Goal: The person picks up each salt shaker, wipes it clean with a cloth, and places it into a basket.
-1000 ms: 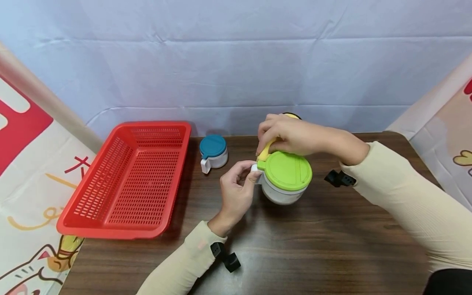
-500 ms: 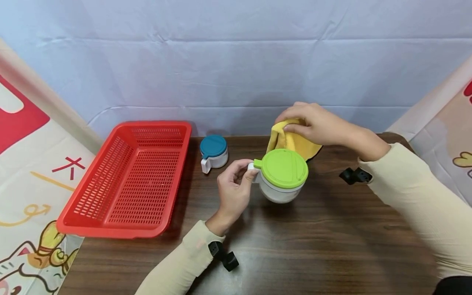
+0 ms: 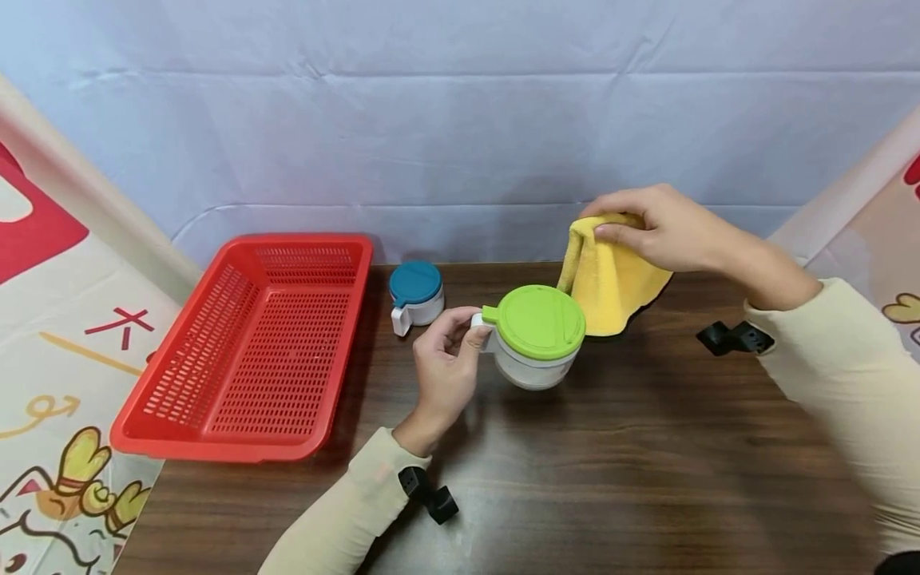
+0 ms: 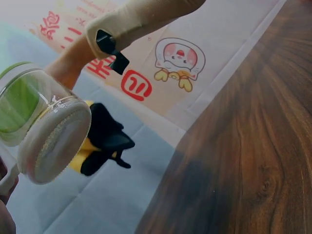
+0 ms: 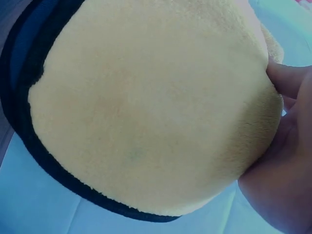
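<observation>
My left hand [image 3: 447, 359] grips the white handle of a seasoning jar [image 3: 535, 374] with a lime-green lid [image 3: 542, 322]. The left wrist view shows the jar's clear wall and pale base [image 4: 56, 141] lifted above the table. My right hand [image 3: 672, 228] pinches a yellow cloth [image 3: 611, 279] by its upper part, and the cloth hangs down behind and to the right of the jar. A dark border [image 5: 63, 175] edges the cloth in the right wrist view, where fingers [image 5: 287, 80] hold its rim.
A red perforated basket [image 3: 334, 375] stands at the left of the dark wooden table [image 3: 611, 487]. Between basket and hands sits a smaller jar with a blue lid [image 3: 415, 283]. A pale cloth backdrop [image 3: 460, 144] rises at the table's back edge.
My right hand has moved away from the jar's handle side to the right, and the cloth now hangs unfolded from it. My left hand has shifted slightly left with the jar.
</observation>
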Motion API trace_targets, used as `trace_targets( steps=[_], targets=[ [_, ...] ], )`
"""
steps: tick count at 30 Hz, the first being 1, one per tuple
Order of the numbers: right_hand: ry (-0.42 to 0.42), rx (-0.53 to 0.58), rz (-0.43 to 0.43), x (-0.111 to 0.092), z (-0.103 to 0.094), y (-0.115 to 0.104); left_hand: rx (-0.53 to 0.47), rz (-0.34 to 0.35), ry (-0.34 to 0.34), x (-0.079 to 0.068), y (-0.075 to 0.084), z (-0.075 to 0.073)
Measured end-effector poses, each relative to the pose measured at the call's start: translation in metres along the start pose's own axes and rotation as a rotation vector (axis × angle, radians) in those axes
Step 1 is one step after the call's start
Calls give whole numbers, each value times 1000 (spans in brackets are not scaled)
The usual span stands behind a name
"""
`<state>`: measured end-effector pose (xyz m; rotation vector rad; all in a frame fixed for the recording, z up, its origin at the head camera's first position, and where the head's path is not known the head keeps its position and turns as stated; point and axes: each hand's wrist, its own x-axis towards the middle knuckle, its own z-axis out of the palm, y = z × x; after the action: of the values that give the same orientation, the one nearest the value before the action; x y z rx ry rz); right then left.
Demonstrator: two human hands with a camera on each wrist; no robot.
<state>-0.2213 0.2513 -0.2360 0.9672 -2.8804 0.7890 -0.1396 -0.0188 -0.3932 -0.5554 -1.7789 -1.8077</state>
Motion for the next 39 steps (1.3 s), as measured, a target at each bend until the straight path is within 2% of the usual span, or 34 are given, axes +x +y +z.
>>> trace_targets(
  steps=[5, 11, 19, 26, 35, 39],
  targets=[
    [7, -35, 11, -9, -8, 4, -3, -7, 0, 0, -1, -1],
    [-15, -25, 8, -19, -19, 5, -5, -17, 6, 1, -2, -1],
    [-46, -14, -44, -26, -30, -2, -9, -27, 10, 3, -2, -1],
    [-119, 38, -77, -29, -34, -8, -14, -14, 9, 3, -2, 0],
    [-258, 190, -194, -22, -32, -30, -14, -20, 6, 4, -2, 3],
    [-314, 205, -247, -14, -27, -45, -22, -28, 10, 4, -2, 4]
  ],
)
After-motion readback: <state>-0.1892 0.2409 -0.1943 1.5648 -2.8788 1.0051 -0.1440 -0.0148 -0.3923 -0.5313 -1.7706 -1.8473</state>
